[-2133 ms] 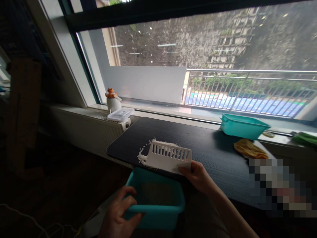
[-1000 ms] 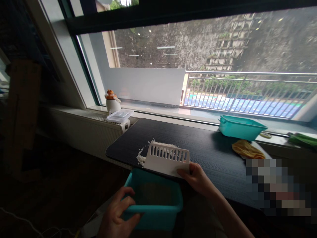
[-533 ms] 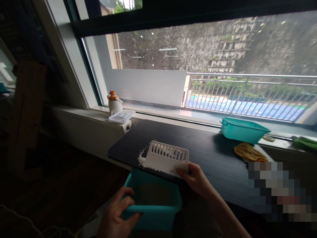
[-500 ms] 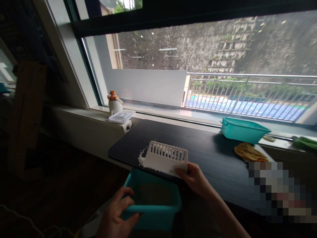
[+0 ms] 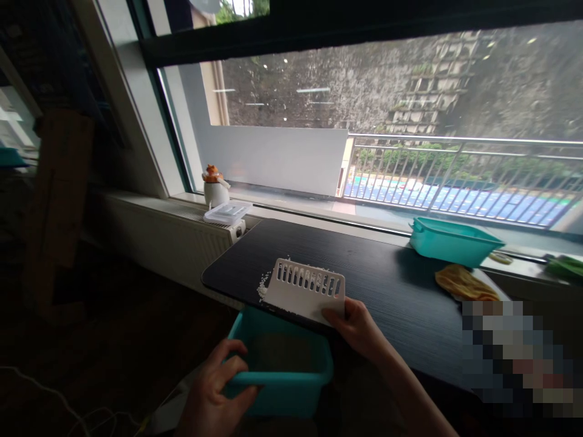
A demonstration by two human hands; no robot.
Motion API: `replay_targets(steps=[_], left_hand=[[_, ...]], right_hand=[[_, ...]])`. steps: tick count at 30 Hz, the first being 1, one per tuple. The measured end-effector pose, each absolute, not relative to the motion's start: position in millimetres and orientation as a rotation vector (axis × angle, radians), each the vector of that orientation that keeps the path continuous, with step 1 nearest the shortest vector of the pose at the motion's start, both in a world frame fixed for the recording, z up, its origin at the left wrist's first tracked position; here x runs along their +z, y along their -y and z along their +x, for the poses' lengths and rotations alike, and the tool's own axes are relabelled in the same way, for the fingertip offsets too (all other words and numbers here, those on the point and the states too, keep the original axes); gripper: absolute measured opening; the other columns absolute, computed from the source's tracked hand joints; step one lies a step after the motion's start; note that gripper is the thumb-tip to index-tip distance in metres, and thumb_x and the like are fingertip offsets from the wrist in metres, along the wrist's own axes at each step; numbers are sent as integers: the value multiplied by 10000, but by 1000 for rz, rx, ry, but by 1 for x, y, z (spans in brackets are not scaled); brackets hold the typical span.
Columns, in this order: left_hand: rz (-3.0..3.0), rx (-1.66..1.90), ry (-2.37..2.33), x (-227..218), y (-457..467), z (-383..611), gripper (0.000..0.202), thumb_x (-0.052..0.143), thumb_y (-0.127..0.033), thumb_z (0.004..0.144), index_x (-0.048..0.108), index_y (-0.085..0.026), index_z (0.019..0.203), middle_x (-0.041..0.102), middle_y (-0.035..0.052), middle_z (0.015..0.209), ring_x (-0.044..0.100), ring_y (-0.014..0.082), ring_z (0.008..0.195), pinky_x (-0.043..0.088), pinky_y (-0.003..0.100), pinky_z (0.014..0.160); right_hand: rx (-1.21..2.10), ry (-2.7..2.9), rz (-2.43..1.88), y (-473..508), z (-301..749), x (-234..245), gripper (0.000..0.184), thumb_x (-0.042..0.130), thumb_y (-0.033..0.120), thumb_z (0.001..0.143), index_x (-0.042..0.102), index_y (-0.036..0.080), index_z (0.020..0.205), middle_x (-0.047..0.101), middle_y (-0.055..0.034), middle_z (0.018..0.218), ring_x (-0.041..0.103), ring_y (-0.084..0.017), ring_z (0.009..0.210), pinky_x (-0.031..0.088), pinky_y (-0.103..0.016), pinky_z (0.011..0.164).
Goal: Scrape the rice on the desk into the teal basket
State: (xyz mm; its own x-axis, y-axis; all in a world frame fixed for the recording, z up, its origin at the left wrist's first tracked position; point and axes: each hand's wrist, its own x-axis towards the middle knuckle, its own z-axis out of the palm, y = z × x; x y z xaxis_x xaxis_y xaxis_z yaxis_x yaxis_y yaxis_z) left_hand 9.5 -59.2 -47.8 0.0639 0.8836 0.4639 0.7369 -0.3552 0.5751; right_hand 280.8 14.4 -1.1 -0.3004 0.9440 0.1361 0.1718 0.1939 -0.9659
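My right hand (image 5: 357,325) grips the right end of a white slotted plastic plate (image 5: 296,298), thumb on top. The plate lies low over the front edge of a dark table (image 5: 373,267). Small white grains (image 5: 263,284) are scattered along its left end and far side, and some show through the slots. Below the table edge is a teal plastic bin (image 5: 285,388), its left rim held by my left hand (image 5: 221,382) with fingers curled over it. The bin's inside is dark, so its contents are hard to make out.
A second teal bin (image 5: 455,241) stands by the window, near a yellow cloth (image 5: 467,283). On the radiator (image 5: 182,237) at left are a clear plastic lid (image 5: 228,212) and a white pot-like object with an orange top (image 5: 215,189). Cables (image 5: 50,388) run across the floor.
Relative to the table, the slotted plate has shifted slightly left. Fewer grains show at its front left corner. My left hand keeps its hold on the bin. The view has shifted a little.
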Motion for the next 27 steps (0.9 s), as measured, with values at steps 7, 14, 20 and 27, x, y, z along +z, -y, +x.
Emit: replay_targets(steps=[7, 14, 20, 27], left_hand=[[2121, 1177, -1668, -48, 60, 10, 132, 665, -241, 642, 613, -196, 530, 627, 49, 884, 674, 164, 687, 530, 179, 556], [2126, 1171, -1706, -46, 59, 7, 116, 641, -236, 643, 609, -198, 538, 631, 40, 886, 664, 163, 688, 536, 198, 582], [2161, 1174, -1722, -47, 57, 1, 124, 637, -259, 659, 611, -202, 553, 620, 40, 905, 661, 172, 715, 536, 214, 598], [2158, 1138, -1711, -51, 57, 0, 126, 642, -254, 674, 609, -199, 565, 611, 43, 926, 660, 169, 730, 531, 207, 604]], right_hand=[[1232, 1675, -1034, -13, 282, 1, 271, 602, 313, 840, 632, 147, 1053, 682, -90, 1044, 641, -261, 941, 549, -396, 776], [1165, 1636, -1034, -25, 268, -6, 284, 619, 327, 823, 647, 139, 1033, 698, -92, 1005, 650, -263, 921, 549, -387, 764], [1155, 1664, -1053, -26, 263, -3, 295, 621, 351, 815, 656, 135, 1014, 700, -96, 998, 652, -264, 903, 552, -389, 753], [1159, 1673, -1044, -23, 264, -3, 253, 621, 350, 811, 664, 137, 940, 705, -90, 936, 654, -264, 867, 548, -378, 725]])
